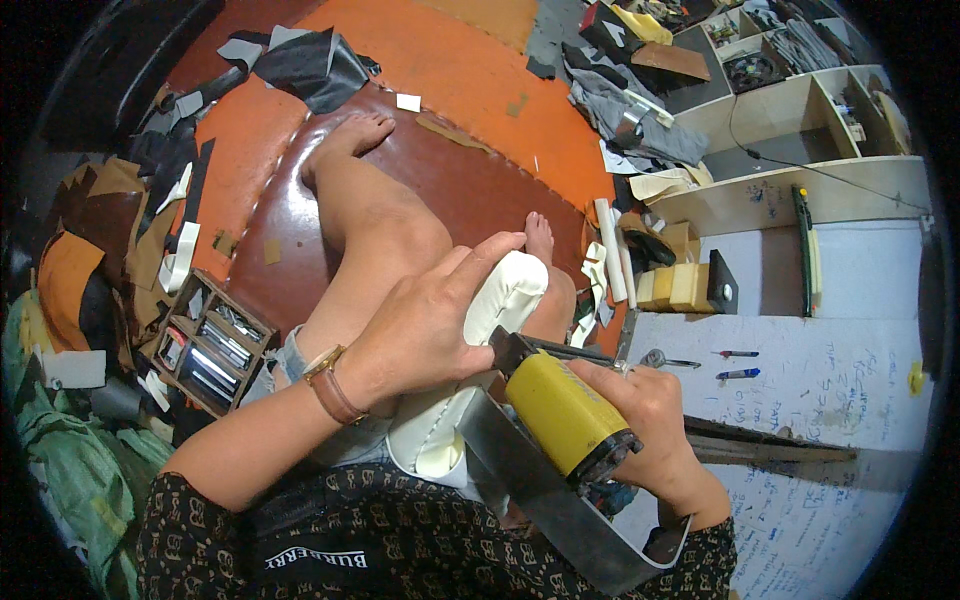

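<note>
Right around the middle of the frame, the left hand (425, 315) clamps a white padded piece (507, 287), its thumb on the near side and its forefinger along the upper edge; the other fingertips are mostly hidden. The hand and the tool beside it cover the stretch below, so it is hard to tell whether the puckered white part (428, 430) at the lower centre belongs to the same piece. Just right of centre, the right hand (650, 415) is closed on a yellow tool (563, 408) with a black nose, though the tool's body hides most of its fingers. The nose points toward the left thumb and the white padded piece; whether it touches either cannot be made out. A bent grey metal band (545, 515) runs below the tool toward the lower right, its upper end partly covered. At the left, a wooden box (248, 307) holds slim items too small to identify, and a green cloth (80, 470) is cut off by the dark fisheye rim. Pens (738, 374) lie at right on a white surface (820, 390) bearing blurred handwriting, and shelf compartments (785, 125) fill the upper right, their contents partly indistinct.
</note>
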Demonstrator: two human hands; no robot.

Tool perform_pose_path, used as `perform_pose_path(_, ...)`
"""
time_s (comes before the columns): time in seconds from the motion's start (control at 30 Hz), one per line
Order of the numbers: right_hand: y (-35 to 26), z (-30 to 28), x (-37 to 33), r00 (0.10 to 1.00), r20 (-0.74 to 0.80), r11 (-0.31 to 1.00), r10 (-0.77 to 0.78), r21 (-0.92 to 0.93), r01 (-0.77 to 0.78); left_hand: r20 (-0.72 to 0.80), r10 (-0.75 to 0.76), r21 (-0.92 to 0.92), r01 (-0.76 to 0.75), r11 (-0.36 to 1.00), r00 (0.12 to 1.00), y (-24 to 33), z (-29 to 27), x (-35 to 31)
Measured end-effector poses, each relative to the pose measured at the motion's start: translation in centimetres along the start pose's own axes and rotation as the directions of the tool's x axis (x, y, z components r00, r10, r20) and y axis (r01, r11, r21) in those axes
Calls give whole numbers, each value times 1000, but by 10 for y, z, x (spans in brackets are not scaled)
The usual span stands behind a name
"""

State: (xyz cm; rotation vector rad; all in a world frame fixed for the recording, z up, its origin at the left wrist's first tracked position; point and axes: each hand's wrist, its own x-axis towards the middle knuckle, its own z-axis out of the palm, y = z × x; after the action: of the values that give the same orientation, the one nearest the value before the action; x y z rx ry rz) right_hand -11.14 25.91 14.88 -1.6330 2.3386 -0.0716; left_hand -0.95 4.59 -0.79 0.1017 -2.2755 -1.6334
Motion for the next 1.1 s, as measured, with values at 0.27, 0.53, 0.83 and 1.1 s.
perform_pose_path(0.27,2,3,4,999,32,1000,16,11,-17,-13,-22,29,22,999,1000,3,0,0)
perform_pose_path(0.53,-2,-1,9,996,52,997,79,19,-80,-46,20,-10,-20,1000,999,4,0,1)
perform_pose_path(0.83,22,3,-1,996,49,964,79,250,-89,0,32,-19,-32,999,999,8,-7,-1)
perform_pose_path(1.1,43,49,-43,562,-127,316,817,915,-252,380,404,57,-457,888,832,100,29,-54)
